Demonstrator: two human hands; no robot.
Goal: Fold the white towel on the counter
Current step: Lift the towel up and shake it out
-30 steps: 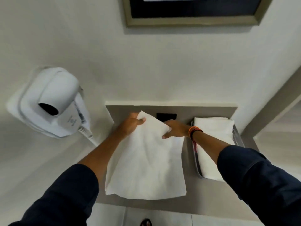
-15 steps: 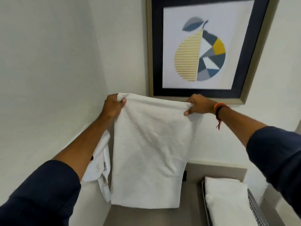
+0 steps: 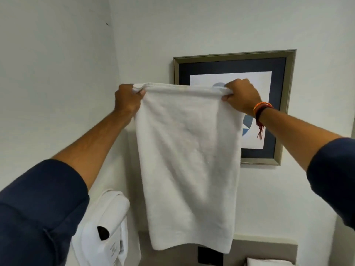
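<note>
The white towel (image 3: 189, 162) hangs in the air in front of the wall, held up by its top edge. My left hand (image 3: 127, 98) pinches the top left corner and my right hand (image 3: 241, 96) pinches the top right corner. The cloth drops straight down, its lower hem well above the grey counter (image 3: 265, 250). The towel covers part of the picture behind it.
A framed picture (image 3: 284, 104) hangs on the wall behind the towel. A white wall-mounted hair dryer (image 3: 107, 227) sits at the lower left. A black wall socket (image 3: 210, 255) and the corner of another folded white towel (image 3: 269, 263) show at the bottom.
Both hands have raised the towel from the counter up to head height, so it now hangs free. The view has tilted upward with it.
</note>
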